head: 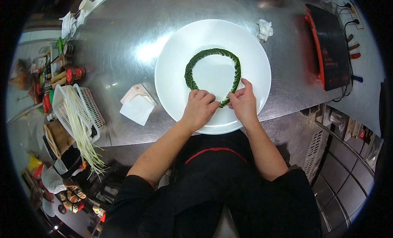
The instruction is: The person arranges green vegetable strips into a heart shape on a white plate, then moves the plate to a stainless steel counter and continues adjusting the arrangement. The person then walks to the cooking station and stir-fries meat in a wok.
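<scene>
A large round white plate (172,63) lies before me on the steel worktop. On it, a ring of thinly sliced, dark green cucumber (215,50) curves around a bare white middle. My left hand (199,107) is closed over the ring's lower left part, and its fingers hide that stretch. At the lower right, my right hand (244,104) pinches the ring between thumb and fingers, with the index finger raised. A short piece of the ring's lower edge shows between the two hands.
Folded white paper napkins (138,107) lie left of the plate; a crumpled tissue (264,30) lies beyond its upper right. A black-and-red induction cooker (328,50) stands at right. White plastic baskets (89,106) with long pale green stalks (79,133) and a red-lidded jar (75,74) are at left.
</scene>
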Available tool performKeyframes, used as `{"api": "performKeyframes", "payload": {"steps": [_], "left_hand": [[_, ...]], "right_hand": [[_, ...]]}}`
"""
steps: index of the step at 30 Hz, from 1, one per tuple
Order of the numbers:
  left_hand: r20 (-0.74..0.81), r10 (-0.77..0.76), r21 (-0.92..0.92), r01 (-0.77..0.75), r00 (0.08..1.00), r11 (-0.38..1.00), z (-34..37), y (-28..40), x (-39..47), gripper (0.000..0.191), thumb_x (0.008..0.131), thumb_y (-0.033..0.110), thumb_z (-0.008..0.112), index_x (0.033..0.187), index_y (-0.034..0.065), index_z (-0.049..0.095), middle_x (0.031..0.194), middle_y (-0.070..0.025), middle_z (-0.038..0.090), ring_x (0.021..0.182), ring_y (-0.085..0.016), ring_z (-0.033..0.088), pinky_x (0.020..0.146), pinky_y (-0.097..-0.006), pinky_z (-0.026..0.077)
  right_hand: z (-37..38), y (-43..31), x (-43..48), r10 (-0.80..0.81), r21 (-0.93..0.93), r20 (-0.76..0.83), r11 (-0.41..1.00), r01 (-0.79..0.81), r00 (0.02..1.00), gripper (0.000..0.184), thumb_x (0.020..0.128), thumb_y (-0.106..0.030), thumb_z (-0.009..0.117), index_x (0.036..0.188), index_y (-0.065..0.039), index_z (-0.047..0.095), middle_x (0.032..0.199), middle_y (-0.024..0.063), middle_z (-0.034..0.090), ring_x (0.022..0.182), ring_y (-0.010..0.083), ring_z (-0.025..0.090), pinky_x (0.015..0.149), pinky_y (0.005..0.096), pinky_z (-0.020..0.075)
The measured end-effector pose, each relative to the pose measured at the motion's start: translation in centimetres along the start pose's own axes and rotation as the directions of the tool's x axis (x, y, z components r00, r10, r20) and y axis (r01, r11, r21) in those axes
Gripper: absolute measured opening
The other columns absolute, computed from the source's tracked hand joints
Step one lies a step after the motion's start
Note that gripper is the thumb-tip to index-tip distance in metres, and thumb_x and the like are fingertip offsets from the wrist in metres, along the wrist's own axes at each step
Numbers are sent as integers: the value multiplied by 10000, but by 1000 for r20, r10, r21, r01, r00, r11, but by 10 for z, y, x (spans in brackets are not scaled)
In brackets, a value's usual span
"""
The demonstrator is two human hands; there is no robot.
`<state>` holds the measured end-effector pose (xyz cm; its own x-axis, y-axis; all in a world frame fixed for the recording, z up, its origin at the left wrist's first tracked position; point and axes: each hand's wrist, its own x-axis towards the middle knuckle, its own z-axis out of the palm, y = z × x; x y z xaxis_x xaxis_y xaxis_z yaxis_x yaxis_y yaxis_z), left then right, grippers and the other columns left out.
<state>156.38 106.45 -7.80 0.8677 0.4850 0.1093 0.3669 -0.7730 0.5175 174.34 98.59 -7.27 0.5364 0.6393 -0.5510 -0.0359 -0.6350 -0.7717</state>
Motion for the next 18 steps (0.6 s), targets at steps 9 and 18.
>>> {"api": "performKeyframes", "payload": {"steps": [9, 18], "left_hand": [[-113, -144, -30, 141, 983, 990, 4, 28, 5, 282, 801, 229, 807, 1052, 140, 715, 991, -42, 656, 1023, -250, 606, 967, -453, 408], [-126, -717, -381, 634, 686, 673, 33, 70, -39, 214, 922, 135, 723, 1071, -3, 657, 914, -131, 694, 735, -283, 689, 710, -387, 569]], "right_hand": [[-27, 12, 2, -173, -40, -95, 985, 170, 980, 372, 937, -55, 684, 1283, 22, 572, 956, 143, 673, 774, 222, 712, 669, 334, 576], [-63, 23, 25, -706, -307, 491, 408, 860, 510, 233, 938, -100, 663, 1168, -97, 706, 1024, 121, 654, 869, 315, 688, 765, 414, 570]]}}
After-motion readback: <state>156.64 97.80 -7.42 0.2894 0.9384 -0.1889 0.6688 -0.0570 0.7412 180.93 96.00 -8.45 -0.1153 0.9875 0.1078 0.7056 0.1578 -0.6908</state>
